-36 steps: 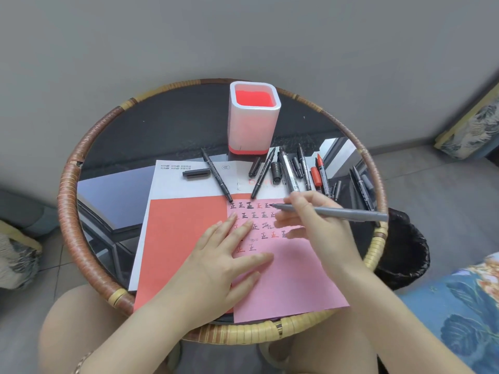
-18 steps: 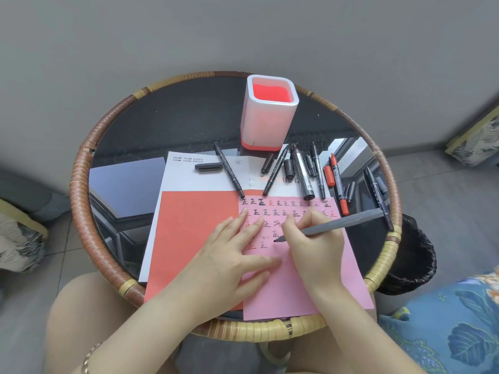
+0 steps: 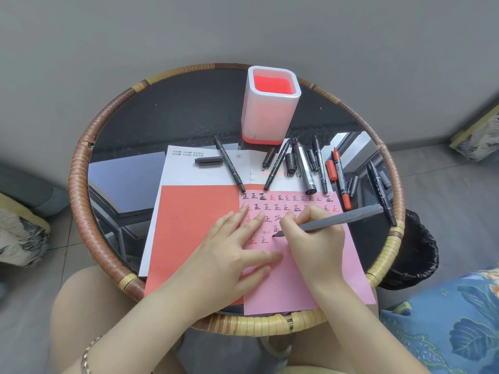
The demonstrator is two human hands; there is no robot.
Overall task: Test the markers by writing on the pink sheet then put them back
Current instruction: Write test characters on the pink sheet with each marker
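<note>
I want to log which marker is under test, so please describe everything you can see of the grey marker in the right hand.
The grey marker has a slim, matt grey barrel, plastic by its look, and a dark tip with no cap on it. The right hand pinches it close to the tip. It lies tilted, with its tip down on the pink sheet and its back end pointing to the right and away from the person.
</note>
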